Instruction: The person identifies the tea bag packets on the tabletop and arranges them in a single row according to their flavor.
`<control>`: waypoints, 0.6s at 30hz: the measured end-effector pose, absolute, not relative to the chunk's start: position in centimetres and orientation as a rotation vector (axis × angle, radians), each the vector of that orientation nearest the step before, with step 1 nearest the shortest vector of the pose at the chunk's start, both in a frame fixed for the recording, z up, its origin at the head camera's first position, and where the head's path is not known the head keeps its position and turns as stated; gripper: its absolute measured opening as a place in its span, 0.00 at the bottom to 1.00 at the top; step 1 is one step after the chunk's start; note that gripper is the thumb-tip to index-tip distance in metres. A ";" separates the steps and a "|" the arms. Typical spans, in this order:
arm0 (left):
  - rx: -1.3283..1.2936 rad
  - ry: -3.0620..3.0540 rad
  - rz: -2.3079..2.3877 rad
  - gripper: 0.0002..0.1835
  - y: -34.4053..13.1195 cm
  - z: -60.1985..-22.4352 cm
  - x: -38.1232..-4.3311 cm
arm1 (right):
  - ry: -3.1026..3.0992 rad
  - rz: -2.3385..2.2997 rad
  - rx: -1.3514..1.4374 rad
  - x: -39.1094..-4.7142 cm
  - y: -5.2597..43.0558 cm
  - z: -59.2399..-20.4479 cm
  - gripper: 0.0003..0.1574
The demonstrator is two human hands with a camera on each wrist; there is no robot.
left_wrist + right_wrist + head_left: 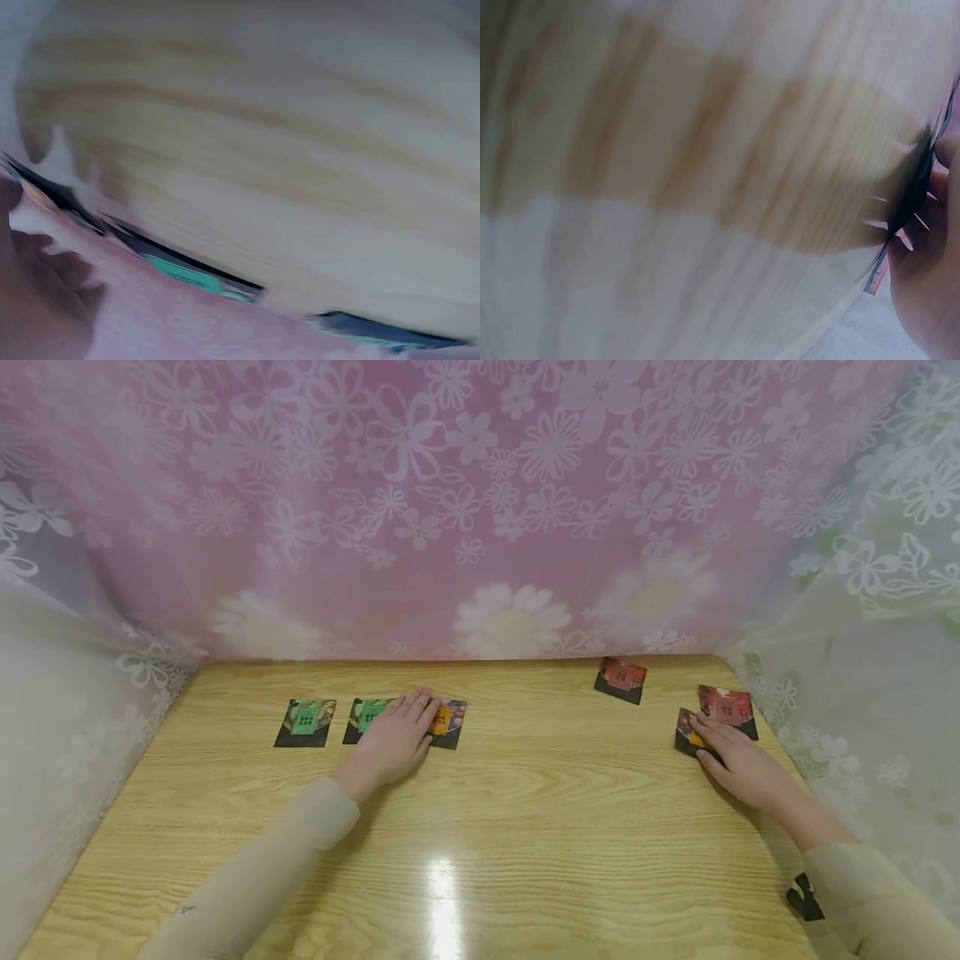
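Observation:
In the head view my left hand [393, 739] lies with fairly straight fingers over a packet with an orange label [447, 724]. It also covers part of a green-labelled packet [367, 720]. A second green packet [305, 723] lies further left. On the right, my right hand [738, 764] rests extended fingers on another orange-labelled packet [684, 731], its thumb by the near edge. That packet sits against a red packet [727, 706], and one more red packet [621, 679] lies at the back. The right wrist view shows the fingers at a packet's dark face [913, 184].
A wooden table [525, 827] spreads under both hands. Pink floral cloth [480, 527] hangs along its back edge, with pale lacy cloth [885, 710] at the right side. A small black object [805, 897] shows beside the right forearm.

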State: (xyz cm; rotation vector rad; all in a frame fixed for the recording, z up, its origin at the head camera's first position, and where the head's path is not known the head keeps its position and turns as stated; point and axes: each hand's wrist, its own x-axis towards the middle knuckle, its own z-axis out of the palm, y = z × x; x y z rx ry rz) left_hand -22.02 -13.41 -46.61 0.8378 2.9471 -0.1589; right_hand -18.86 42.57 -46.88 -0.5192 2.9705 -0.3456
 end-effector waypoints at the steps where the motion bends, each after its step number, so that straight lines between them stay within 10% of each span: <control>1: 0.870 2.938 -0.142 0.36 -13.8 -46.6 -22.2 | 2.970 -0.343 -0.520 -18.9 42.6 -46.9 0.39; 18: 1.047 2.812 -0.097 0.35 -13.6 -47.1 -23.1 | 2.973 -0.329 -0.515 -18.8 42.4 -46.7 0.40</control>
